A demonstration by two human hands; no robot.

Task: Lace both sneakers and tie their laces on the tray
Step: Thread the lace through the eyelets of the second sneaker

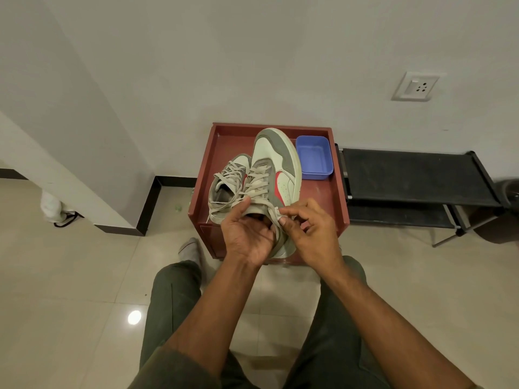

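While left hand (247, 234) grips sneaker (276, 175), right hand (311, 231) pinches lace (276, 213).

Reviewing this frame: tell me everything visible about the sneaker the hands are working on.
The right sneaker is white with grey suede-like panels and a red side stripe, its toe pointing away, tilted up over the red tray. Flat beige laces cross its eyelets nearly to the top. The left hand cups its collar from below; the right hand pinches a lace end at the upper eyelets. It lies against the other sneaker.
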